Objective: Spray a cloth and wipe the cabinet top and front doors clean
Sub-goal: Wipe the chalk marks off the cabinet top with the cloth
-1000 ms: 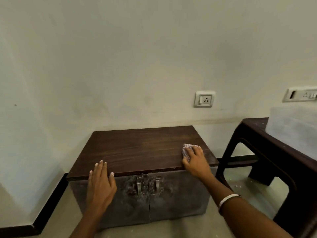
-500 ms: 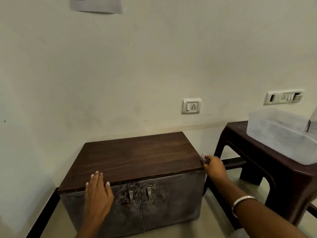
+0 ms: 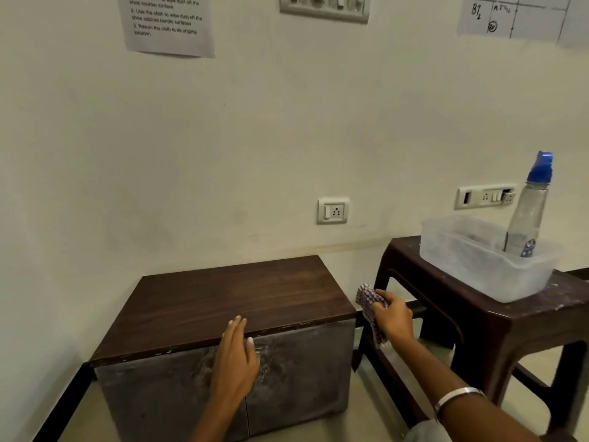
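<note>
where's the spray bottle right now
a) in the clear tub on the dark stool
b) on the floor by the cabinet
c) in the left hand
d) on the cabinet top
a: the spray bottle with the blue cap stands leaning inside the clear tub on the dark stool, while the left hand lies flat on the cabinet's front edge.

Left hand (image 3: 236, 355) hides door handles; notice (image 3: 167, 25) top cropped.

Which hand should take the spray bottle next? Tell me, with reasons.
The left hand. It is free, lying open on the cabinet's front edge, while the right hand grips the checked cloth. The spray bottle stands on the right, though, so it must reach across.
</note>
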A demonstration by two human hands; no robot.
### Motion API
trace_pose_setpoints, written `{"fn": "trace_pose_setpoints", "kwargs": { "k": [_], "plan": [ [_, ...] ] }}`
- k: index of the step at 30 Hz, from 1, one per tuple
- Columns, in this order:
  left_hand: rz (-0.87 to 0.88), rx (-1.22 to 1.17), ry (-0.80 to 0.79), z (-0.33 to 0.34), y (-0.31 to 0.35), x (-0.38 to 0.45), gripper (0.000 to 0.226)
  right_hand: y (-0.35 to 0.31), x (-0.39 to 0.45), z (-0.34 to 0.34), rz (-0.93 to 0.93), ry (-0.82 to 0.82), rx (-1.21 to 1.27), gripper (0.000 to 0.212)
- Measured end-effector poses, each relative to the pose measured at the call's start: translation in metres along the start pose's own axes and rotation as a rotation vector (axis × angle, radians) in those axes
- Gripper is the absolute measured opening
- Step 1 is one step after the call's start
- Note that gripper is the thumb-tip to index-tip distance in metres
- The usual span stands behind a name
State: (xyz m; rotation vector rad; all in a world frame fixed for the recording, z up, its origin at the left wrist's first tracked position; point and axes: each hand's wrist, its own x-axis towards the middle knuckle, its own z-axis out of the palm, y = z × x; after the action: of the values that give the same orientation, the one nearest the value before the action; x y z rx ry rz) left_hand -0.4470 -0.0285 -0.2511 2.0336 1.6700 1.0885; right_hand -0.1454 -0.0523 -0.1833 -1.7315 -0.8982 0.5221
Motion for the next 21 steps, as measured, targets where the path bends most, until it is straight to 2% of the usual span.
{"fn": "trace_pose_setpoints", "kwargs": {
  "k": [2, 4, 7, 9, 12, 17, 21],
  "plan": [
    [-0.006, -0.146, -0.017, 0.010, 0.024, -0.002, 0.043, -0.008, -0.004, -0.002, 0.013, -0.011, 0.071, 0.038],
    [-0.091, -0.319, -0.077, 0.018, 0.053, -0.002, 0.038, -0.011, -0.007, -0.003, 0.035, -0.044, 0.133, 0.036],
    [-0.312, -0.588, -0.274, 0.026, 0.098, 0.000, 0.036, -0.014, -0.014, 0.000, 0.134, -0.153, 0.362, 0.033],
    [-0.441, -0.757, -0.429, 0.032, 0.123, 0.000, 0.042, -0.014, -0.021, 0.004, 0.196, -0.234, 0.551, 0.031],
    [-0.539, -0.987, -0.582, 0.038, 0.150, 0.002, 0.053, -0.017, -0.034, 0.006, 0.235, -0.311, 0.672, 0.031],
    [-0.598, -1.342, -0.584, 0.049, 0.175, 0.002, 0.040, -0.020, -0.049, 0.003, 0.330, -0.389, 0.893, 0.031],
    [-0.600, -1.452, -0.533, 0.062, 0.190, 0.009, 0.036, -0.019, -0.044, 0.000, 0.390, -0.410, 0.928, 0.034]
  ]
}}
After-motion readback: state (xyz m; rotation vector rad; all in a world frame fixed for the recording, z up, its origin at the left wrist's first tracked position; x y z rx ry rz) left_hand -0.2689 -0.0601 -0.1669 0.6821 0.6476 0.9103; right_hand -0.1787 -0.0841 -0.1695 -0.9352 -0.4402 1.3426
